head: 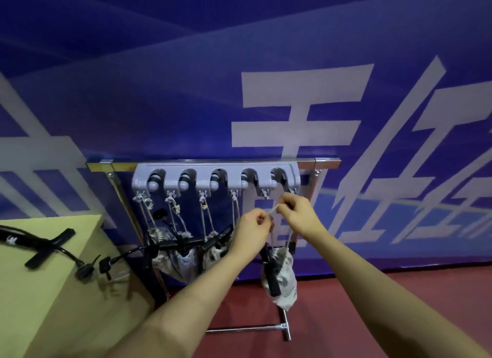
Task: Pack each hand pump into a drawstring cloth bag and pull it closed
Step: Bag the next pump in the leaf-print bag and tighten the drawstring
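A pale printed drawstring cloth bag (285, 283) hangs below my hands with a black hand pump (272, 277) sticking out of its mouth. My left hand (251, 228) and my right hand (295, 211) both pinch the bag's white drawstring (273, 211), stretched between them just under the grey hook rack (217, 181). Several more cloth bags (183, 256) with black pumps hang by their cords from the rack's hooks on the left. Another black hand pump (40, 247) with a hose lies on the pale table (40, 304) at the left.
The rack is fixed to a chrome bar (213, 161) on a metal stand whose foot (247, 328) rests on the red floor. A blue banner with white lettering fills the background. Small black hose ends (87, 269) lie on the table by its edge.
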